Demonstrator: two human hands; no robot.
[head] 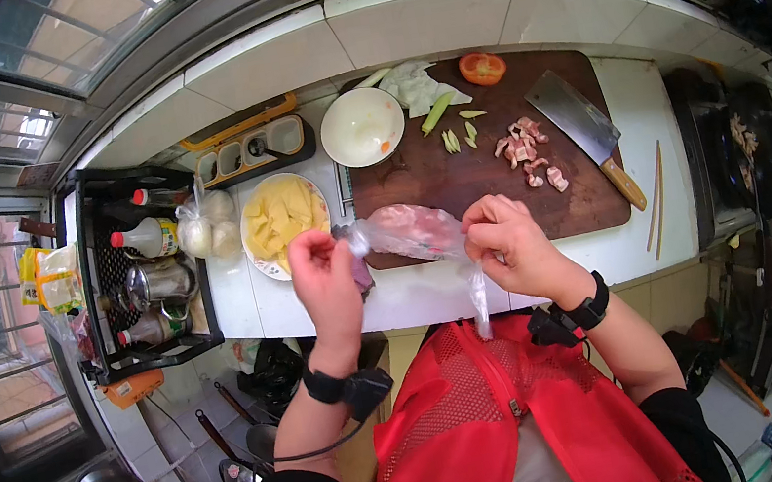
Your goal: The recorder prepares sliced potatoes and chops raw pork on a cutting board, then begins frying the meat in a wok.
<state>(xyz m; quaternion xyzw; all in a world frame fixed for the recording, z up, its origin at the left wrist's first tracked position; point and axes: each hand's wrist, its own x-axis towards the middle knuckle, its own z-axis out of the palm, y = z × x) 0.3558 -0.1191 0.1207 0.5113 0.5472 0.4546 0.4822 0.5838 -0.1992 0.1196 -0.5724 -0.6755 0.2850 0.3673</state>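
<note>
A clear plastic bag with raw meat point(414, 229) hangs between my hands over the front edge of the dark wooden cutting board point(420, 168). My left hand point(324, 269) pinches the bag's bunched left end, and my right hand point(509, 241) pinches the other end, from which a twisted strip of plastic dangles. On the board lie cut pieces of raw meat point(520, 146), sliced green vegetable pieces point(438, 113), a halved tomato point(482, 68), a crumpled white paper towel point(414, 86) and a cleaver point(573, 116). A white bowl point(363, 127) rests at the board's left.
Left of the board are a plate of yellow sheets point(283, 215), a seasoning box point(256, 148), a bag of white round items point(208, 226) and a black crate point(159, 350) with bottles. Chopsticks point(655, 201) lie at the right, before a stove with a wok point(754, 148).
</note>
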